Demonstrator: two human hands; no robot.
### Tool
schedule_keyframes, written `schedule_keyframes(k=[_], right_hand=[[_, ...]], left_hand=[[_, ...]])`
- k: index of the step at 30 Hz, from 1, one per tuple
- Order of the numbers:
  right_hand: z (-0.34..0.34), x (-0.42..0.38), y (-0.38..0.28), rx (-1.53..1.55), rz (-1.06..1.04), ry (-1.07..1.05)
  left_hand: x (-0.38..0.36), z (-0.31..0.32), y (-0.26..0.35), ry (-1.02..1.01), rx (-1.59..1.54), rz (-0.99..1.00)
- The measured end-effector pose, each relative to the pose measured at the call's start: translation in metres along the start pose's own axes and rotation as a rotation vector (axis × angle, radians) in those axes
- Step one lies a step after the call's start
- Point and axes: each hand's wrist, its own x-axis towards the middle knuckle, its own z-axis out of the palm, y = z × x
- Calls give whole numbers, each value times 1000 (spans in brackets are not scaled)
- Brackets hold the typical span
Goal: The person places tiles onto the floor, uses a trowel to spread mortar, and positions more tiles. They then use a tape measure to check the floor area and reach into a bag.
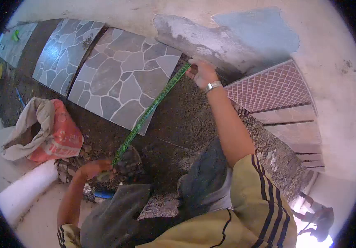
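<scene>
A green measuring tape (155, 104) stretches diagonally along the right edge of a grey stone-patterned tile (118, 74). My right hand (204, 74), with a watch on its wrist, pinches the tape's upper end close to the wall. Down at the lower left, my left hand (95, 168) grips the other end, above a heap of rubble (130, 163); its fingers are partly blurred. Dark, bare soil (186, 111) lies to the right of the tape.
Left of the rubble stands an open red and beige sack (60, 132). Another stone-patterned tile (64, 56) lies farther left. Reddish lattice-patterned tiles (271, 89) lean by the patched wall (260, 35) at right. A person (320, 219) is at the far lower right.
</scene>
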Motion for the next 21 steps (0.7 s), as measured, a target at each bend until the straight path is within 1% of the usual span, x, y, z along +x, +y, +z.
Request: schedule_keyframes(k=[1,2,3,5,7,9,11,14,17,20,21], right_hand=[[0,1,10,-16,1,30],[6,1,17,-34,3,58],[11,3,23,-128,12,35],[21,4,34,-321,38,-12],[24,7,44,-448,13,-27],[33,2,44,-552,12,-14],[34,6,51,-644,-19,5],[30,18,59,-707,-46,10],[27,22,66,-668,-56,19],[23,31,69,-682,-80,13],[23,31,67,-677,-59,18]], left_hand=[[-5,8,-5,17,-238,-106],[-4,11,-3,38,-304,-161],[-4,13,0,62,-370,-215],[10,26,10,107,-162,-221],[24,34,21,106,-244,-187],[33,37,26,104,-192,-145],[41,37,27,102,-2,-91],[47,40,56,93,-81,-269],[56,44,40,119,-167,-223],[64,40,14,103,56,-44],[63,38,20,76,105,31]])
